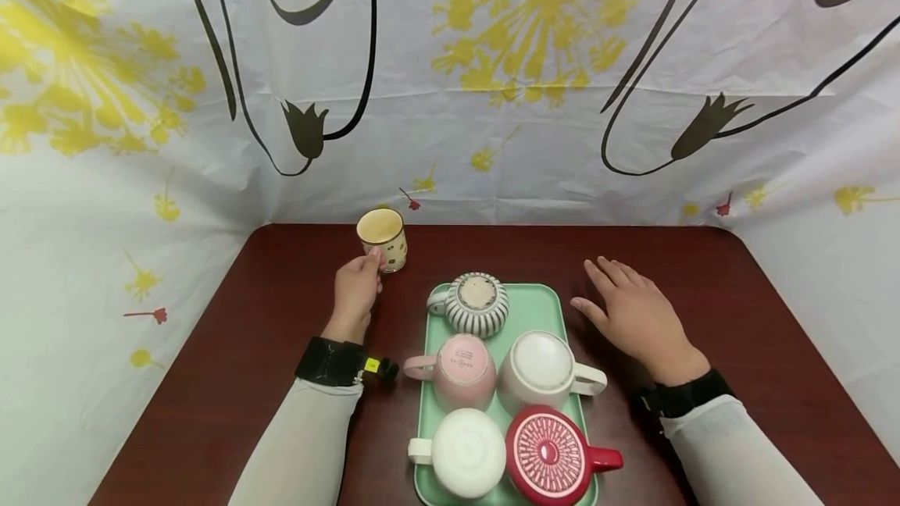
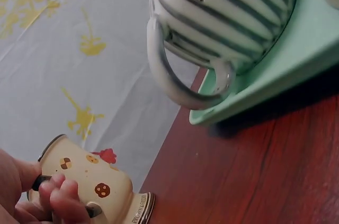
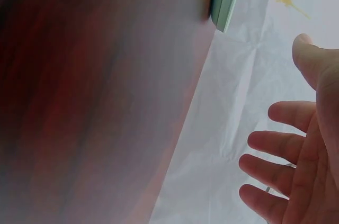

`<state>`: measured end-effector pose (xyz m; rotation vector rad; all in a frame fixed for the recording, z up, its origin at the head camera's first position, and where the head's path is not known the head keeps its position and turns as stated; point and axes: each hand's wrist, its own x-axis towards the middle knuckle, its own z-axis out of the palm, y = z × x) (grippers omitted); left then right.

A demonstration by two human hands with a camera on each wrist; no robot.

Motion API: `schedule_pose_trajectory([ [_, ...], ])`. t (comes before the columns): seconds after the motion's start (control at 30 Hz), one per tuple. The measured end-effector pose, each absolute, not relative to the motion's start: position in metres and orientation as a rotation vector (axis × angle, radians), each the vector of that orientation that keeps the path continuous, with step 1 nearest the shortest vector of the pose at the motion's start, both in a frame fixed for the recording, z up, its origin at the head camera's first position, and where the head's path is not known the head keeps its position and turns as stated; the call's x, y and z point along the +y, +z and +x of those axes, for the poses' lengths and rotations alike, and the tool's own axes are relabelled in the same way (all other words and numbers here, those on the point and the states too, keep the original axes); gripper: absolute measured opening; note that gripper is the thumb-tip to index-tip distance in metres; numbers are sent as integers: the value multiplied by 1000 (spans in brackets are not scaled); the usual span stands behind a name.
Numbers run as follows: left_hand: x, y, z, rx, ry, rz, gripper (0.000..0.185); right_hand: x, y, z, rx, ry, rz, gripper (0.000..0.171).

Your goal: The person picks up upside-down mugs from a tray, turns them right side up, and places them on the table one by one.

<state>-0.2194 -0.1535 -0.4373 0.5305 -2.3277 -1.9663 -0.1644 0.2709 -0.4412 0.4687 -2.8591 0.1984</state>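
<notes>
A cream mug with small brown cookie-like prints stands upright at the back left of the table. My left hand pinches its dark handle between thumb and curled fingers, as the left wrist view shows on the cream mug. To the right of the green tray, my right hand hovers over or rests on the table, fingers spread and holding nothing. On that tray the striped mug lies upside down at the far end, its handle pointing left.
Also upside down on the tray are a pink mug, a large white mug, a smaller white mug and a red mug. Several handles jut past the tray's sides. A patterned cloth hangs behind the dark red table.
</notes>
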Motion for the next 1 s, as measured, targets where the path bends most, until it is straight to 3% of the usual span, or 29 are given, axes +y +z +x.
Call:
schedule_pose_trajectory([
  [0.73, -153, -438, -220, -2384, -1871, 511, 43, 270, -438, -163, -2932, 244, 471, 71],
  [1.0, -154, -421, -210, -2494, -1514, 334, 38, 270, -439, -163, -2937, 240, 483, 71],
])
